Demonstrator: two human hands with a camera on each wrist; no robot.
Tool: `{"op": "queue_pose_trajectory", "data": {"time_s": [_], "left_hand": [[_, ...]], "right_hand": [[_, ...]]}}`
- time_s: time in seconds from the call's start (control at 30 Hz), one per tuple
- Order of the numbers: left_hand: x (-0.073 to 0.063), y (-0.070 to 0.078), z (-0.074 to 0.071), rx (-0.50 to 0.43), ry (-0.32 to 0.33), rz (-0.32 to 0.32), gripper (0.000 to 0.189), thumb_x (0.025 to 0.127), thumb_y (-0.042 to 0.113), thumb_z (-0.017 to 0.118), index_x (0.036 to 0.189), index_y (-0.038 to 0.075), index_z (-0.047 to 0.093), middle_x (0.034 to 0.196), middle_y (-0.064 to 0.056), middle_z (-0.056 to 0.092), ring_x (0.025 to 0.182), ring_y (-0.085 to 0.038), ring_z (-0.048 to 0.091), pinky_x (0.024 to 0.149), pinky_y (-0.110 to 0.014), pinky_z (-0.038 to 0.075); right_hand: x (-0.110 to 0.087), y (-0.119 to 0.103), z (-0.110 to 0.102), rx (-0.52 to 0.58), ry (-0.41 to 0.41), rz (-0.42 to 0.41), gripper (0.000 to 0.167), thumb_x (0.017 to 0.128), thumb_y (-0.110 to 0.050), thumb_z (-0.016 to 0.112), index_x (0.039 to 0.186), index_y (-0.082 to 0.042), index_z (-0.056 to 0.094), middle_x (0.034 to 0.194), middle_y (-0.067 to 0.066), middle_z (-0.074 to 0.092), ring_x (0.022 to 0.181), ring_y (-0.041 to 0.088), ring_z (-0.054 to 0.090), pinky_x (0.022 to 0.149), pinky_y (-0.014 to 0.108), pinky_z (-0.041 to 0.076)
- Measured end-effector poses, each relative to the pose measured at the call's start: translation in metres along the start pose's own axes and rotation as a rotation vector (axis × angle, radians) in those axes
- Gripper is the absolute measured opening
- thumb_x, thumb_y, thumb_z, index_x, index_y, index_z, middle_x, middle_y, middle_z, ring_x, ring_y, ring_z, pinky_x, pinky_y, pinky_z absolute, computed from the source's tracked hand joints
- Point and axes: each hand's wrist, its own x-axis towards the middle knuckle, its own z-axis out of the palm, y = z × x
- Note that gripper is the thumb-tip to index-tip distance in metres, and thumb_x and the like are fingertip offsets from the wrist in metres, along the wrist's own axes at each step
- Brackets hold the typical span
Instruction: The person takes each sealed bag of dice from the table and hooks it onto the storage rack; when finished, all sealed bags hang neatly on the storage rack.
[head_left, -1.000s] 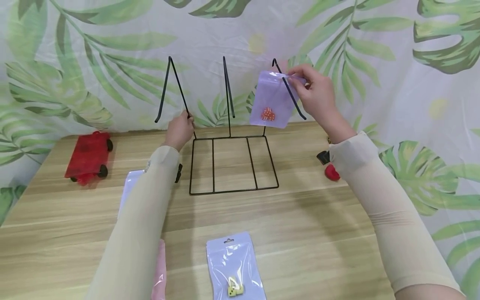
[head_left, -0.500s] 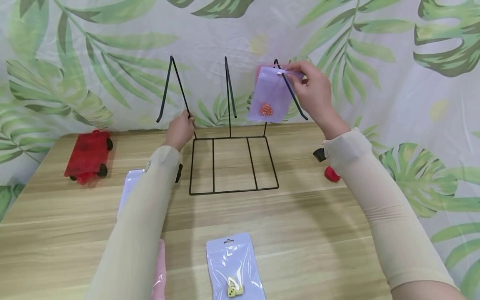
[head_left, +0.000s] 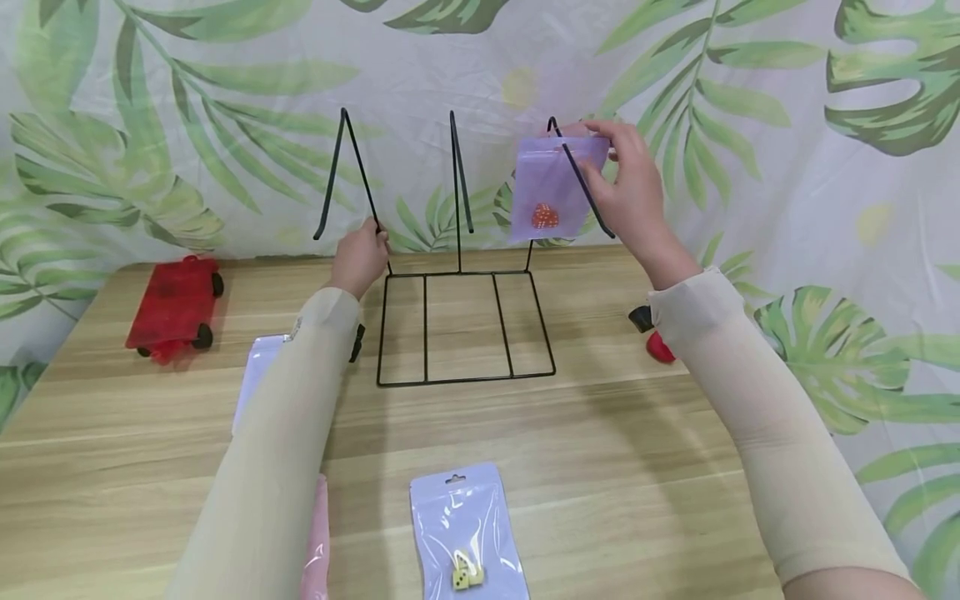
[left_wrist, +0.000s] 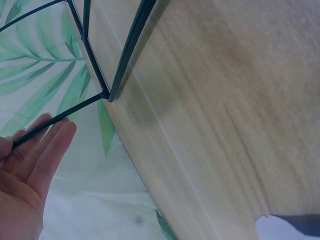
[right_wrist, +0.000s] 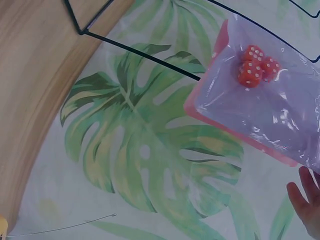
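My left hand (head_left: 361, 257) grips the left upright of a black wire rack (head_left: 467, 382), the wire (left_wrist: 55, 119) lying between thumb and fingers in the left wrist view. At the rack's right hook (head_left: 588, 196), my right hand (head_left: 632, 187) holds the right top corner of a purple zip bag (head_left: 536, 179), thumb in front and fingers partly hidden behind. The hook passes through the bag's top. Red dice (right_wrist: 251, 72) show inside it. Behind it, the right wrist view shows a pink bag (right_wrist: 200, 106). The rack's left hook (head_left: 327, 183) and middle hook (head_left: 462, 183) carry nothing.
A lilac bag with yellow dice (head_left: 465, 517) lies at the table's (head_left: 600, 483) front. Another lilac bag (head_left: 255, 371) and a pink bag (head_left: 318, 542) are partly under the left arm. A red wheeled toy (head_left: 174, 304) stands left; a red object (head_left: 660, 347) lies right.
The purple bag has risen slightly and moved back along the right hook, now hanging straighter, with my right hand at its corner. My left hand has stayed on the rack.
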Motion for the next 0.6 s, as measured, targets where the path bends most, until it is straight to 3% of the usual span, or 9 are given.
{"op": "queue_pose_trajectory", "data": {"time_s": [0.23, 0.3, 0.37, 0.43, 0.5, 0.53, 0.6], "left_hand": [[0.0, 0.002, 0.001, 0.001, 0.004, -0.009, 0.035, 0.11, 0.023, 0.027, 0.123, 0.0, 0.05, 0.109, -0.019, 0.066, 0.086, -0.033, 0.064, 0.069, -0.04, 0.05], [0.0, 0.002, 0.003, -0.007, -0.002, -0.011, 0.036, 0.11, 0.024, 0.027, 0.123, 0.0, 0.05, 0.11, -0.019, 0.066, 0.088, -0.034, 0.064, 0.07, -0.041, 0.05], [0.001, 0.001, 0.004, -0.008, -0.007, -0.011, 0.036, 0.11, 0.024, 0.027, 0.124, 0.0, 0.05, 0.111, -0.019, 0.066, 0.09, -0.035, 0.065, 0.071, -0.041, 0.051], [0.002, 0.0, 0.005, -0.013, -0.014, -0.01, 0.038, 0.11, 0.024, 0.026, 0.125, -0.001, 0.05, 0.112, -0.02, 0.066, 0.092, -0.036, 0.065, 0.073, -0.043, 0.05], [0.002, -0.001, 0.005, -0.004, -0.014, -0.01, 0.039, 0.11, 0.025, 0.025, 0.126, -0.001, 0.05, 0.113, -0.021, 0.066, 0.093, -0.037, 0.065, 0.074, -0.044, 0.051], [0.002, -0.001, 0.004, 0.004, -0.009, -0.008, 0.039, 0.11, 0.025, 0.025, 0.126, -0.001, 0.05, 0.112, -0.021, 0.065, 0.092, -0.037, 0.065, 0.074, -0.044, 0.051], [0.002, -0.001, 0.002, 0.016, 0.002, -0.006, 0.039, 0.11, 0.024, 0.025, 0.126, -0.002, 0.05, 0.111, -0.022, 0.065, 0.092, -0.038, 0.064, 0.075, -0.046, 0.051]], "right_hand": [[-0.027, 0.004, -0.011, 0.084, -0.063, 0.077, 0.077, 0.095, -0.012, 0.065, 0.158, -0.01, 0.02, 0.148, 0.013, 0.044, 0.136, 0.025, 0.045, 0.113, 0.041, 0.036], [-0.04, 0.002, -0.016, 0.121, -0.092, 0.145, 0.087, 0.094, -0.015, 0.068, 0.16, -0.012, 0.011, 0.152, 0.012, 0.039, 0.138, 0.025, 0.043, 0.115, 0.042, 0.035], [-0.056, -0.003, -0.021, 0.183, -0.139, 0.272, 0.096, 0.093, -0.023, 0.071, 0.161, -0.015, 0.004, 0.156, 0.011, 0.034, 0.14, 0.026, 0.041, 0.115, 0.045, 0.035], [-0.075, -0.009, -0.024, 0.242, -0.208, 0.413, 0.102, 0.092, -0.033, 0.072, 0.16, -0.018, -0.002, 0.16, 0.009, 0.029, 0.142, 0.027, 0.039, 0.114, 0.048, 0.036], [-0.096, -0.016, -0.021, 0.263, -0.308, 0.498, 0.099, 0.091, -0.04, 0.071, 0.16, -0.015, 0.004, 0.159, 0.014, 0.029, 0.14, 0.033, 0.04, 0.111, 0.052, 0.039], [-0.107, -0.019, -0.017, 0.257, -0.384, 0.508, 0.095, 0.092, -0.04, 0.069, 0.16, -0.013, 0.008, 0.158, 0.015, 0.03, 0.139, 0.036, 0.041, 0.11, 0.054, 0.04], [-0.13, -0.026, -0.004, 0.192, -0.564, 0.432, 0.086, 0.092, -0.04, 0.069, 0.156, -0.007, 0.023, 0.154, 0.019, 0.037, 0.135, 0.039, 0.044, 0.108, 0.055, 0.041]]}}
